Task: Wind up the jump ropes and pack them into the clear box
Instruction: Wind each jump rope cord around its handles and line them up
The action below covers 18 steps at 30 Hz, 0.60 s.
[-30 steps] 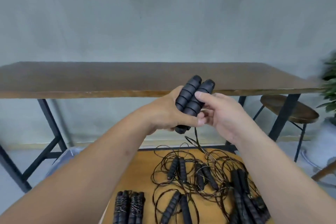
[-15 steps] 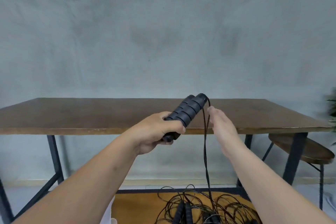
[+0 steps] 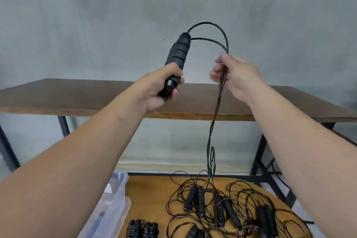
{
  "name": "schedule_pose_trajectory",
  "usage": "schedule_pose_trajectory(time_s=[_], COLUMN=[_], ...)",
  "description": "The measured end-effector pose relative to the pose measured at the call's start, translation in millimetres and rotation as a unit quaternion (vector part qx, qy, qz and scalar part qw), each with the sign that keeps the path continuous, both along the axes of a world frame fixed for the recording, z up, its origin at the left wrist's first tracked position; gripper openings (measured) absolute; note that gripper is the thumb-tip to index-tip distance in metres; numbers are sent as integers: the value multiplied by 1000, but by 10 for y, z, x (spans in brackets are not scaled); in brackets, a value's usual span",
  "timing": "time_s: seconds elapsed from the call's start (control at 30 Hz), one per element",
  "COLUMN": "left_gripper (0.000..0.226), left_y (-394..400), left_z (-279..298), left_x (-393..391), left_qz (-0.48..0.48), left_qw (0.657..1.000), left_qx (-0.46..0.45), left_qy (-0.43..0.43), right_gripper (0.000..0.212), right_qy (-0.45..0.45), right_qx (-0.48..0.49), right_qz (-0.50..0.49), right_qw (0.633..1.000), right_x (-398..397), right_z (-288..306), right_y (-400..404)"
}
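Note:
My left hand (image 3: pixel 162 89) grips the lower end of a pair of black ribbed jump rope handles (image 3: pixel 177 52), held upright and tilted right. Two thin black cords (image 3: pixel 212 31) arc from the handle tops over to my right hand (image 3: pixel 234 75), which pinches them; from there the cords hang down to a tangle of loose jump ropes (image 3: pixel 228 206) on a low wooden table (image 3: pixel 150 199). Two wound-up ropes (image 3: pixel 142 229) lie at the table's near edge. The clear box (image 3: pixel 114 197) stands at the lower left, partly hidden by my left forearm.
A long dark wooden table (image 3: pixel 77 96) on black metal legs runs across the middle behind my hands, in front of a grey wall. A black cable (image 3: pixel 276 174) trails on the floor at the right.
My left hand has raised the handles higher and more upright. My right hand has closed on the cords and pulled them out to the right. The view has tilted down, showing the box and ropes.

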<state>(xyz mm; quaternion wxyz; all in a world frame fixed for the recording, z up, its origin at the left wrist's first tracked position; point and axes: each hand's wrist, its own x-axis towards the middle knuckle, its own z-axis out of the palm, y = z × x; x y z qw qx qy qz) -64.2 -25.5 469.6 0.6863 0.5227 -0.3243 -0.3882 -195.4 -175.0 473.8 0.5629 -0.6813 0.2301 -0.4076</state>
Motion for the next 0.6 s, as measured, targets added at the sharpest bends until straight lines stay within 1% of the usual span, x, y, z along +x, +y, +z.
schedule_pose_trajectory(time_s=[0.03,0.1,0.2,0.27,0.33,0.47,0.53,0.6], left_gripper=[7,12,21,21,16,15,15,17], left_y=[-8,-40,-142,-221,-303,-418,-437,-455], left_z=[-15,-81,-181,-253,-288,-208,-96,1], left_x=[24,49,-11,-81,-149,-166,-144,-154], left_qz=[-2,-10,-47,-77,-105,-112,-121,-137], left_qw=[1000,998,993,989,986,984,984,985], left_qx=[-8,-16,-28,-35,-41,-63,-76,-74], left_qy=[26,66,106,120,127,120,103,79], right_gripper=[21,20,23,23,22,18,18,18], right_qy=[8,64,34,9,-34,-53,-62,-89], right_qx=[-32,-84,-71,-55,-26,-94,-103,-94], right_qz=[-12,-20,-29,-23,-31,-54,-60,-65], right_qw=[999,994,996,998,999,993,991,989], right_x=[17,47,139,205,250,239,216,204], right_z=[31,25,-12,23,130,380,495,580], right_y=[-35,-51,-52,-8,18,17,-5,-22])
